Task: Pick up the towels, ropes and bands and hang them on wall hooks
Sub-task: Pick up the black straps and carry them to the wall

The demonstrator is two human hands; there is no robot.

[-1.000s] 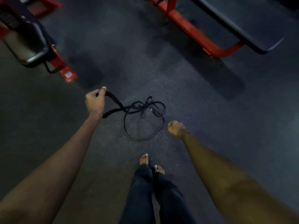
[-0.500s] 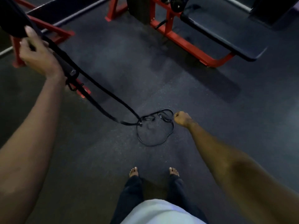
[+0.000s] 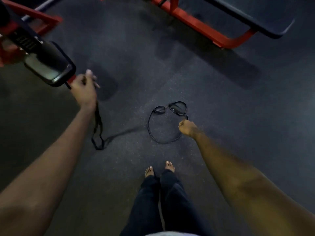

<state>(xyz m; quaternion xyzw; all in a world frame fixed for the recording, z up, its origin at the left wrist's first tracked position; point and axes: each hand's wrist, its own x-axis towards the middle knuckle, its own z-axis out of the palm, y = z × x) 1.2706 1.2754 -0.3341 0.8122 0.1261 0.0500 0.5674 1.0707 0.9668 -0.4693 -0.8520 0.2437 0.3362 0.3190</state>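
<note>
A black band hangs slack from my left hand, which grips its upper end; the hand is blurred. The band drops to a small loop on the dark floor and trails right as a faint line toward a coiled part with two small loops at its top. My right hand is a closed fist at the right edge of that coil, and nothing shows inside it. No wall hooks are in view.
A black padded seat on a red frame is just left of my left hand. A red-framed bench with a dark pad crosses the top right. My bare feet stand on the rubber floor below the coil.
My left hand has dropped from high at the upper left to beside the padded seat. The band, taut half a second ago, now hangs slack. The right fist has barely moved.
</note>
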